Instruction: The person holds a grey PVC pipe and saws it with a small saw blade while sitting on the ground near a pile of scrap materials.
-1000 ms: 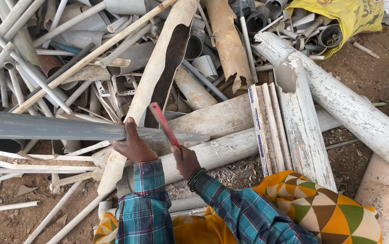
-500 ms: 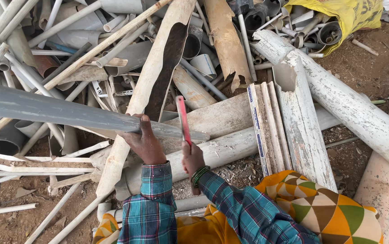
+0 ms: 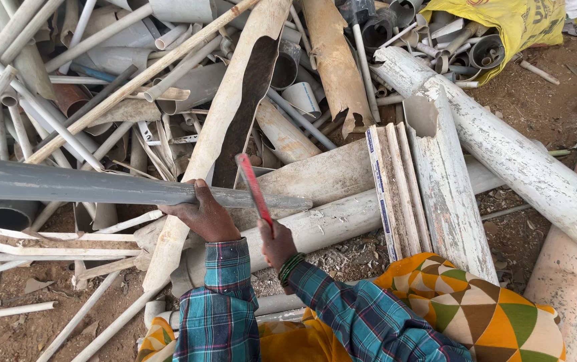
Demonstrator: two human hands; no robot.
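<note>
My left hand (image 3: 201,214) grips a long grey plastic pipe (image 3: 67,184) that lies across the pile from the left edge to about the middle. My right hand (image 3: 276,245) is closed around the handle of a red-bladed hacksaw (image 3: 253,188), whose blade rises up and slightly left, crossing the grey pipe near its right end. Both sleeves are teal and red plaid. Under the grey pipe rests a dirty white pipe (image 3: 342,221).
A heap of broken white, tan and grey plastic pipes (image 3: 188,74) fills the upper left. Thick white pipes (image 3: 503,154) slant down the right side. A yellow sack (image 3: 509,20) lies at the top right. A patterned orange cloth (image 3: 476,315) covers my lap. Bare dirt shows at the bottom left.
The grey pipe has shifted so it lies more level and lower in view. The saw blade has swung from leaning left to nearly upright over the pipe.
</note>
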